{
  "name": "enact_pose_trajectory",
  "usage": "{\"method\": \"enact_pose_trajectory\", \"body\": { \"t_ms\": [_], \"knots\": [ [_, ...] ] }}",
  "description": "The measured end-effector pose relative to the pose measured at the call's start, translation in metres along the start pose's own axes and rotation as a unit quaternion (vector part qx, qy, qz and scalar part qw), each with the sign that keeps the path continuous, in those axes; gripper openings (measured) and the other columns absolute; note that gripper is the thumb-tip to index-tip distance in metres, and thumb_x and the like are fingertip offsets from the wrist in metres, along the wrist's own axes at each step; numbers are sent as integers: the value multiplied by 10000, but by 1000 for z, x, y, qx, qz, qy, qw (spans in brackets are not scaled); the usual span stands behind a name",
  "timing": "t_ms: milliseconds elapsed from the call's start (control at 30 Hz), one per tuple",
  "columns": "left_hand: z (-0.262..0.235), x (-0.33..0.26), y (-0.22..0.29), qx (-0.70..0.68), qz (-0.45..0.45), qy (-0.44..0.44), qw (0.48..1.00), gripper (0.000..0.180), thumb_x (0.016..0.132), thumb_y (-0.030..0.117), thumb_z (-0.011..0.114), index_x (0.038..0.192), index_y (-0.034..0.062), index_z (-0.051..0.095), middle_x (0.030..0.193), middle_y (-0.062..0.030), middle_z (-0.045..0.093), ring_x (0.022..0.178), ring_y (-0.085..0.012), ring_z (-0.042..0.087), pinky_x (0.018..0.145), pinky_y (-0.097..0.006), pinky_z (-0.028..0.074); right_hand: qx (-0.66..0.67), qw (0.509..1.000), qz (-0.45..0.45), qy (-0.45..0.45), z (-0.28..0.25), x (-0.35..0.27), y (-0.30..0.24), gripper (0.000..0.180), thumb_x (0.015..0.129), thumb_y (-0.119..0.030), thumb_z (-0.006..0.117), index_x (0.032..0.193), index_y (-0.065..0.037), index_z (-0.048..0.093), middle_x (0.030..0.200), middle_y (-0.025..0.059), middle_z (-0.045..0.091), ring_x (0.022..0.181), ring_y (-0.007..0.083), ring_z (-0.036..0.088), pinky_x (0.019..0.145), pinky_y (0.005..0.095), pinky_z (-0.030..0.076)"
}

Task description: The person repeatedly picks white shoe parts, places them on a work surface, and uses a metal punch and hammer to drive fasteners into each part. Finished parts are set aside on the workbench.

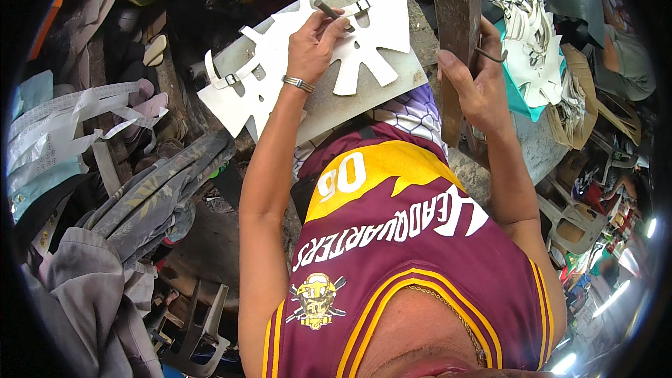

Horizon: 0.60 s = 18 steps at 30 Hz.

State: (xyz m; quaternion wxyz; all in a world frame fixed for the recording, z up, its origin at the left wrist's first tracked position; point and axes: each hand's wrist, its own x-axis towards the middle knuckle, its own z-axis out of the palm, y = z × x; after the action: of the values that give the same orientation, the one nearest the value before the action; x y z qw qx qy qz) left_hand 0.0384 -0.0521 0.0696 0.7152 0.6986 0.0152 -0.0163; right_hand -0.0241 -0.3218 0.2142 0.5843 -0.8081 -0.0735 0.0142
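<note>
My left hand point(316, 43) pinches a short dark rod-shaped tool point(326, 10) over white cut-out shoe uppers point(378, 24) with small buckled straps. The uppers lie across a pale slab point(364, 103) in front of my lap. To the right, my right hand point(481, 87) is closed round a thick brown length of wood point(453, 7), with the thumb across its near side. A bent metal hook point(492, 54) sticks out beside those fingers; where it is fixed is hidden.
A teal tray point(519, 101) heaped with white uppers point(534, 63) stands at the right, beside a torn cardboard box point(578, 98). Draped cloth point(150, 203) and printed plastic strips point(70, 126) fill the left. A plastic stool point(199, 336) is at lower left.
</note>
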Motion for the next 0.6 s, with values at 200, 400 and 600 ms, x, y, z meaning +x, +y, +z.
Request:
{"method": "enact_pose_trajectory", "body": {
  "t_ms": [200,400,600],
  "knots": [
    [2,7,-5,17,3,-15,1000,317,1046,225,765,1289,22,756,1075,-130,834,992,-165,802,870,-298,638,54,996,49,-57,-6,-19,3,763,1052,-304,724,1640,-47,312,1306,164,670,1097,195,669,957,381,564],
    [2,4,2,67,-5,-35,997,304,1051,221,760,1287,29,759,1123,-124,824,1022,-175,796,897,-309,640,120,989,56,-62,1,-29,6,793,1056,-365,731,1659,-70,309,1190,125,702,888,128,654,780,313,584],
    [3,3,6,89,13,-41,995,297,1055,236,751,1271,32,766,1093,-134,835,1014,-184,809,890,-305,639,107,991,51,-66,4,-29,8,808,1051,-387,745,1672,-98,317,1341,129,646,1007,129,647,827,300,577]
  ]
}}
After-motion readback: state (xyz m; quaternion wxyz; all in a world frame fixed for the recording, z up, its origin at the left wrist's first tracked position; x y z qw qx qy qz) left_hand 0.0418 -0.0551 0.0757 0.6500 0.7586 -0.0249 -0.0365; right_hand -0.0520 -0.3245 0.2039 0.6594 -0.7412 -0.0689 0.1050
